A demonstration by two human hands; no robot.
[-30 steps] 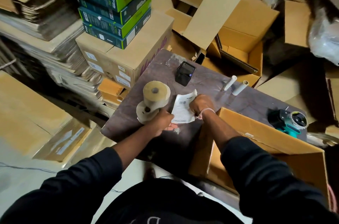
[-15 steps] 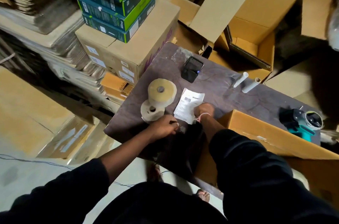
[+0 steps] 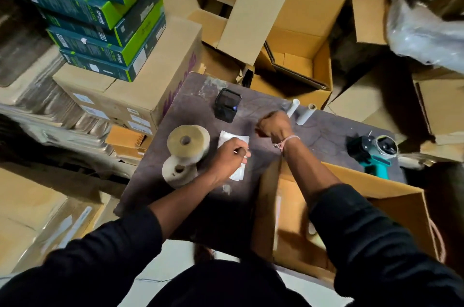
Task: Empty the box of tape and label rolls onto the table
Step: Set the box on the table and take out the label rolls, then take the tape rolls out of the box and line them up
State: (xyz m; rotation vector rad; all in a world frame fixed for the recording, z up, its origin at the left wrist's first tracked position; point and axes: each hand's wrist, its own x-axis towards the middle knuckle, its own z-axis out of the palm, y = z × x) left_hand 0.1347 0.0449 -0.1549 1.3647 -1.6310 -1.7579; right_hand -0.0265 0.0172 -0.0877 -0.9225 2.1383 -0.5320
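Note:
An open cardboard box (image 3: 376, 192) stands at the table's front right, and my right forearm crosses its near corner. Two beige tape rolls lie at the table's left, one (image 3: 188, 140) leaning on the other (image 3: 178, 171). My left hand (image 3: 229, 157) lies with curled fingers on a white label sheet (image 3: 234, 137) and grips it. My right hand (image 3: 275, 125), blurred and with fingers curled, hovers just left of two white tubes (image 3: 292, 108) (image 3: 305, 115); nothing shows in it. The inside of the box is dark and mostly hidden.
A small black device (image 3: 227, 105) sits at the back of the dark table (image 3: 326, 135). A teal tape dispenser (image 3: 374, 152) lies at the right edge. Stacked green boxes (image 3: 100, 25) and open cartons (image 3: 296, 55) crowd the table's left and back sides.
My right hand left the label sheet and moved back and right, toward the white tubes. My left hand slid up over the sheet. The camera moved closer in.

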